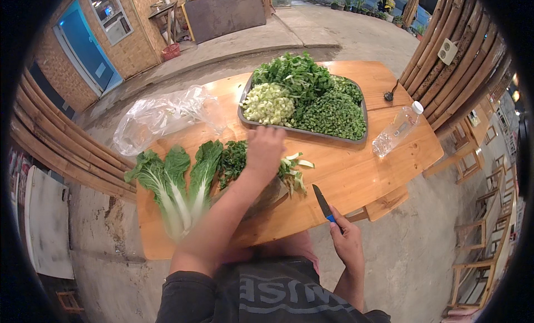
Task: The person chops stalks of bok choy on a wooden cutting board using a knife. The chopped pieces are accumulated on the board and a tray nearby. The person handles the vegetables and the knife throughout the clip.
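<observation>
My left hand (265, 150) is over the near edge of a grey tray, blurred, its fingers pointing away from me; whether it holds anything is hidden. The tray (267, 125) bears chopped leafy greens (292, 74), pale diced stems (268, 104) and finely cut green pieces (333, 116). Under my left forearm lies a cutting board (267, 200), with chopped dark leaves (233, 160) at its far left and cut leaf and stem scraps (297, 172) to its right. My right hand (345, 239) grips a knife (321, 201) by its blue handle, blade pointing away, near the table's front edge.
Whole leafy greens with white stalks (183, 189) lie at the left of the wooden table (333, 172). Behind them is a clear plastic bag (162, 118). A plastic bottle (396, 131) lies at the right, near a small dark object (389, 96). A wooden stool (386, 204) stands beyond the front edge.
</observation>
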The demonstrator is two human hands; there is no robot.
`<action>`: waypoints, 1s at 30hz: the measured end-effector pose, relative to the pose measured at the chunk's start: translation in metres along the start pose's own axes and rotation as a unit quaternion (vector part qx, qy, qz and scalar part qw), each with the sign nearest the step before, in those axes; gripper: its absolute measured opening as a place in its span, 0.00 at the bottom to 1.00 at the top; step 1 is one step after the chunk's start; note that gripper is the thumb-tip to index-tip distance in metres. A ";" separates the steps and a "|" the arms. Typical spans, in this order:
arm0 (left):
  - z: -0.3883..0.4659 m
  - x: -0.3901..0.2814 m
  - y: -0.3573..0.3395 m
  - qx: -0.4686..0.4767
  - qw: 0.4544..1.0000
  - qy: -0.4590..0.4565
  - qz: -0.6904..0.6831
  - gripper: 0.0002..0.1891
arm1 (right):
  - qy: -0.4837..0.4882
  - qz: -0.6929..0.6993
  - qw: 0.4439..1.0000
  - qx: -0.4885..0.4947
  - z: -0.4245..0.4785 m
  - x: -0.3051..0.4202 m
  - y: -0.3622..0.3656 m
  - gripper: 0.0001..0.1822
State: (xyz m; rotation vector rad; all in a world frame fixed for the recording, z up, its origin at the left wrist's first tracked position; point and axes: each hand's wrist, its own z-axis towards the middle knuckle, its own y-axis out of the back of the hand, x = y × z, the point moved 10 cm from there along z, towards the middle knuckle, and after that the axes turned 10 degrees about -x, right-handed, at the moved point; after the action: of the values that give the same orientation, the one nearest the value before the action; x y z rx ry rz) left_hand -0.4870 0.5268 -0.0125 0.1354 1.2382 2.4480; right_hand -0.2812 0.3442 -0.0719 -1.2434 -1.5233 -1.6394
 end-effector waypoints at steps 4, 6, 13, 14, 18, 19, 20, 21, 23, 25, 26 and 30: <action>-0.003 -0.035 -0.039 0.052 0.996 -0.045 -0.049 0.12 | 0.001 0.014 1.000 -0.022 -0.003 -0.005 0.009 0.24; -0.001 -0.033 -0.059 0.112 0.993 -0.014 -0.039 0.08 | -0.012 0.025 0.999 -0.031 -0.005 -0.003 0.014 0.25; 0.014 -0.002 -0.061 0.088 0.952 0.125 -0.264 0.09 | 0.001 0.010 0.999 -0.040 -0.014 -0.003 0.020 0.25; 0.013 0.008 -0.048 0.052 0.925 0.162 -0.339 0.09 | -0.001 0.015 0.999 -0.039 -0.014 -0.007 0.018 0.25; -0.025 0.033 -0.014 0.159 0.794 0.324 -0.489 0.13 | 0.012 0.033 0.999 -0.033 -0.017 -0.011 0.013 0.26; -0.046 0.042 -0.012 0.177 0.785 0.323 -0.498 0.13 | 0.013 0.034 0.999 -0.020 -0.017 -0.012 0.007 0.26; -0.065 0.045 -0.008 0.195 0.775 0.321 -0.508 0.14 | 0.015 0.036 0.999 -0.007 -0.017 -0.013 0.002 0.26; -0.079 0.045 -0.005 0.217 0.781 0.327 -0.485 0.13 | 0.019 0.030 0.999 -0.002 -0.017 -0.012 -0.002 0.26; -0.105 0.046 0.005 0.258 0.791 0.342 -0.438 0.12 | 0.031 0.015 0.999 0.011 -0.017 -0.004 -0.010 0.26; -0.116 0.055 0.014 0.211 0.821 0.341 -0.406 0.12 | 0.035 0.008 0.999 0.029 -0.016 0.008 -0.022 0.25; -0.120 0.058 0.017 0.186 0.835 0.340 -0.392 0.12 | 0.034 0.010 0.999 0.039 -0.016 0.015 -0.028 0.25; -0.116 0.056 0.048 0.090 0.924 0.275 -0.249 0.11 | 0.075 0.003 0.996 0.055 -0.015 0.037 -0.055 0.25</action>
State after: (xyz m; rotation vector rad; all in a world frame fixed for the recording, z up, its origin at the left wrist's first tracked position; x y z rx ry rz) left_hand -0.5832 0.4353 -0.0500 -0.7743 1.4881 1.9717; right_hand -0.3488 0.3464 -0.0613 -1.0412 -1.4936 -1.5858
